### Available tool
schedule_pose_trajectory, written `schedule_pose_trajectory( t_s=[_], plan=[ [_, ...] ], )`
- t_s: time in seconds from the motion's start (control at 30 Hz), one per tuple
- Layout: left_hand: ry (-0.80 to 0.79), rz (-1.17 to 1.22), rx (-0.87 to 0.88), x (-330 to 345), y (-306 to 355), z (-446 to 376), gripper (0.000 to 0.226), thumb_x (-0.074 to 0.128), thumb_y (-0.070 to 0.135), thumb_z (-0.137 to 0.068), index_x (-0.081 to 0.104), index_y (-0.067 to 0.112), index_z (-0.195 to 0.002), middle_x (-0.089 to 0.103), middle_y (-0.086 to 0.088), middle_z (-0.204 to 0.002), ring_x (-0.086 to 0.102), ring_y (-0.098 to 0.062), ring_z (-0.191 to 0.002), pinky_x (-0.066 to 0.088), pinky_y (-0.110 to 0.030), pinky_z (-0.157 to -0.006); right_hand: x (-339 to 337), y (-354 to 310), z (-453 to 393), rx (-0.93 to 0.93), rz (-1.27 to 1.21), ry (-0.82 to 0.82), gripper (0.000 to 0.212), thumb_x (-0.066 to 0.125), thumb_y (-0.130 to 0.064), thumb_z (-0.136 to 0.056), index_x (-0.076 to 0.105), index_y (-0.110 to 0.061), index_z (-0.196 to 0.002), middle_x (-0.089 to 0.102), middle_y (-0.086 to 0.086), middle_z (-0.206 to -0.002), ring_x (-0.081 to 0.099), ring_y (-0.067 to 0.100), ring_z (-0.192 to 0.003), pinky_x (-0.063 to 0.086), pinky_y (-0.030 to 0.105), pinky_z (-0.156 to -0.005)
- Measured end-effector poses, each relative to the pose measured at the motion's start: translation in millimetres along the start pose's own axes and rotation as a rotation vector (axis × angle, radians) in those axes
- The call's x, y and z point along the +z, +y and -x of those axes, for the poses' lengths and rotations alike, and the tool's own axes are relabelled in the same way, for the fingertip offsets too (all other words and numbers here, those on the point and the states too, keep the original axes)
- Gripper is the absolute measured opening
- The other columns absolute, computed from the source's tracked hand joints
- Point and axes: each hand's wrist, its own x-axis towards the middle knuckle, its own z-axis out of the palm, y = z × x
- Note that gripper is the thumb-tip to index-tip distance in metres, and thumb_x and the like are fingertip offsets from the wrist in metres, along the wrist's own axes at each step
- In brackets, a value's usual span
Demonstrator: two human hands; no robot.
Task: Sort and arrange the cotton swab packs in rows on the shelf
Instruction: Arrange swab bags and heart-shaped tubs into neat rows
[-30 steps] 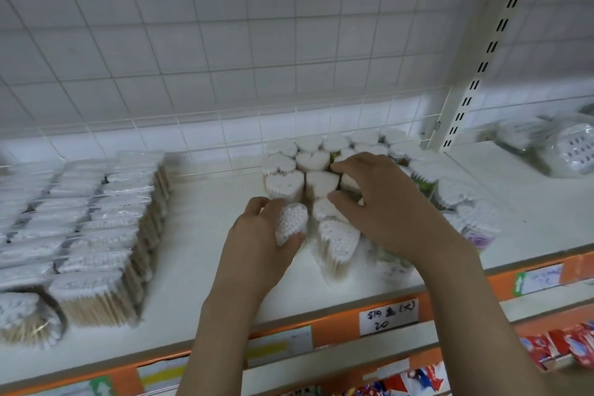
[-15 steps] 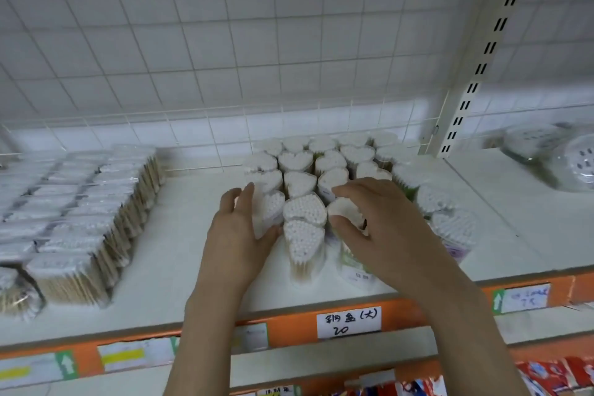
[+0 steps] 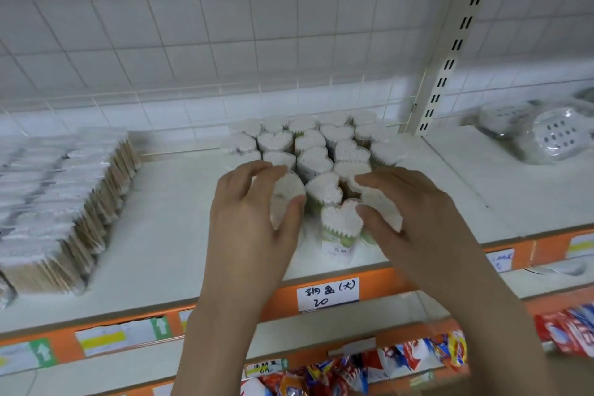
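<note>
Left hand [image 3: 254, 219] and right hand [image 3: 414, 212] each curl round a heart-shaped swab pack [image 3: 286, 196] on the shelf [image 3: 160, 235]

Heart-shaped cotton swab packs [image 3: 316, 156]: fluffy matt white cotton tips, clear glossy plastic wrap. Flat swab packs [image 3: 64, 202]: pale wooden sticks under shiny film. Shelf board [image 3: 180, 235]: smooth matt white. Price label [image 3: 327, 294]: matt white paper, handwritten. Snack packets [image 3: 418, 354]: glossy foil.

Bare shelf [image 3: 180, 202] between pack groups
</note>
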Motion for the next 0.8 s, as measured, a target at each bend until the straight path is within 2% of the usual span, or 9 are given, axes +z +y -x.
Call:
schedule_pose_trajectory(
  t_s=[0.1, 0.23, 0.37, 0.53, 0.63, 0.73, 0.8],
  plan=[
    [-0.092, 0.041, 0.064, 11.8, 12.0, 2.3, 0.031, 0.063, 0.024, -0.080, 0.065, 0.009, -0.107, 0.062, -0.006, -0.107, 0.054, -0.025, -0.102, 0.035, -0.022, -0.090, -8.8, 13.0, 13.7, 0.074, 0.033, 0.006, 0.033, 0.062, -0.012, -0.085, 0.061, -0.013, -0.118, 0.062, 0.001, -0.112, 0.053, 0.019, -0.106, 0.031, 0.013, -0.084],
    [-0.163, 0.043, 0.128, 27.2, 26.5, 3.4, 0.028, 0.065, 0.022, -0.080, 0.067, 0.008, -0.104, 0.064, -0.006, -0.104, 0.057, -0.027, -0.100, 0.047, -0.034, -0.087, -19.3, 34.8, 26.3, 0.125, 0.054, -0.005, 0.035, 0.061, -0.005, -0.083, 0.062, -0.012, -0.117, 0.062, 0.003, -0.109, 0.054, 0.018, -0.099, 0.032, 0.012, -0.078],
    [-0.205, 0.038, 0.161, 41.1, 40.6, -3.2, 0.025, 0.072, 0.014, -0.077, 0.067, 0.007, -0.101, 0.064, -0.007, -0.104, 0.057, -0.029, -0.099, 0.045, -0.034, -0.086, -28.7, 59.6, 29.7, 0.140, 0.062, 0.004, 0.036, 0.061, -0.003, -0.083, 0.061, -0.011, -0.118, 0.060, 0.001, -0.115, 0.045, 0.009, -0.088, 0.027, 0.009, -0.074],
    [-0.359, -0.077, 0.213, 58.1, 56.1, -10.2, 0.041, 0.058, 0.020, -0.074, 0.064, 0.010, -0.113, 0.060, -0.005, -0.118, 0.054, -0.026, -0.111, 0.047, -0.045, -0.089, -36.4, 94.8, 20.0, 0.120, 0.086, -0.046, 0.038, 0.065, -0.006, -0.081, 0.060, -0.012, -0.119, 0.059, 0.003, -0.117, 0.050, 0.019, -0.106, 0.025, 0.010, -0.086],
    [-0.458, -0.200, 0.195, 70.2, 65.2, -6.8, 0.054, 0.059, 0.021, -0.076, 0.052, 0.020, -0.129, 0.045, 0.006, -0.139, 0.033, -0.015, -0.133, 0.028, -0.041, -0.109, -33.7, 110.7, 11.8, 0.060, 0.070, -0.111, 0.041, 0.068, -0.011, -0.080, 0.059, -0.014, -0.120, 0.056, 0.000, -0.119, 0.046, 0.018, -0.111, 0.024, 0.011, -0.087],
    [-0.481, -0.352, 0.168, 79.7, 69.6, -0.8, 0.056, 0.052, 0.024, -0.086, 0.035, 0.031, -0.139, 0.026, 0.018, -0.149, 0.008, -0.006, -0.141, 0.001, -0.040, -0.114, -28.3, 122.3, 6.7, 0.001, 0.033, -0.158, 0.041, 0.068, -0.015, -0.081, 0.058, -0.016, -0.121, 0.051, -0.004, -0.121, 0.043, 0.015, -0.112, 0.025, 0.014, -0.089],
    [-0.452, -0.431, 0.137, 83.7, 72.9, 2.8, 0.054, 0.050, 0.020, -0.090, 0.034, 0.034, -0.140, 0.026, 0.020, -0.149, 0.007, -0.005, -0.141, -0.007, -0.044, -0.113, -27.6, 128.2, 5.5, -0.034, 0.006, -0.180, 0.040, 0.068, -0.016, -0.082, 0.058, -0.017, -0.121, 0.049, -0.006, -0.119, 0.043, 0.013, -0.111, 0.025, 0.013, -0.089]
  ],
)
